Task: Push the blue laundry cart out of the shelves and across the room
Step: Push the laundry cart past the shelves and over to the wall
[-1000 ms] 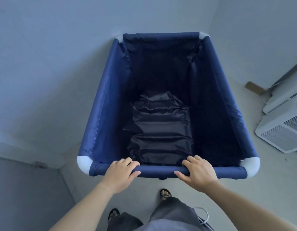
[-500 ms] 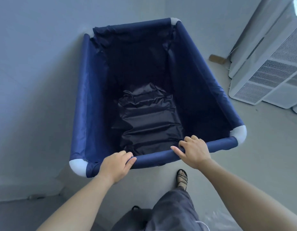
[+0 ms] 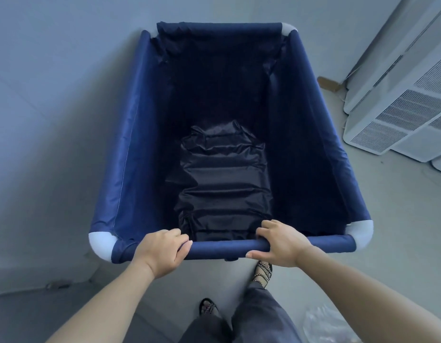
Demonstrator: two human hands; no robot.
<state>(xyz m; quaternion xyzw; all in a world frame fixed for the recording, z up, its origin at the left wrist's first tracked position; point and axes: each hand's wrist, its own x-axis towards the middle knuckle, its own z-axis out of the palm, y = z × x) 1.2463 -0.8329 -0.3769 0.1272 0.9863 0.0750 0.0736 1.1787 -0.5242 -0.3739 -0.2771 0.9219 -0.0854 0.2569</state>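
Blue cloth cart [image 3: 130, 154] stretches toward twelve o'clock from both hands; left hand [image 3: 162, 251] and right hand [image 3: 282, 243] each clench its near rail [image 3: 222, 248].

Two bare forearms, no sleeves, no watch, no rings or bracelets visible. Left hand [image 3: 162, 251] and right hand [image 3: 281, 243] both uncovered, short plain nails on the visible fingertips. Loose dark grey trousers [image 3: 259, 315] of soft, slightly creased cloth, wide in the leg, reaching down to the ankles. Open strappy sandals on both feet: right sandal [image 3: 263, 271] with several narrow crossing straps in a small black-and-white checked pattern, toes exposed between them; left sandal [image 3: 207, 306] of the same pattern, only its front part visible past the trouser hem, dark sole edge showing around the toes.
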